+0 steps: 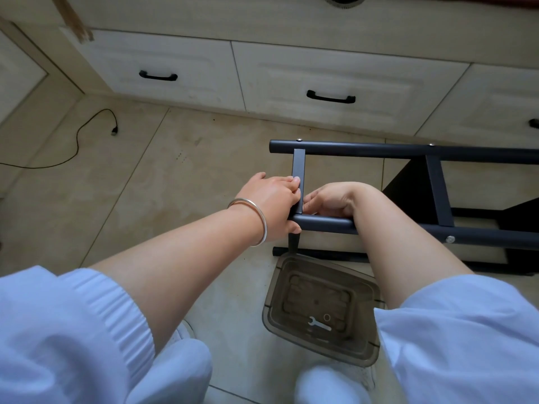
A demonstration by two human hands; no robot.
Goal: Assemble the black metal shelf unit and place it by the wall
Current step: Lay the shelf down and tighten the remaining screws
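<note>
The black metal shelf unit (379, 151) lies on its side on the tiled floor, running from the middle to the right edge. Two round tubes are joined by flat crossbars. My left hand (274, 199), with a silver bangle on the wrist, grips the near tube's end and the left flat crossbar (298, 167) at their joint. My right hand (329, 201) is curled on the inner side of that same joint; what its fingertips pinch is hidden. Screw heads show on the far tube and on the near tube (450, 239).
A smoky clear plastic tray (361, 349) on the floor by my knees holds a small flat wrench (319, 323) and a washer. White drawers with black handles (331, 97) run along the back. A black cable (87, 126) lies on the floor at left.
</note>
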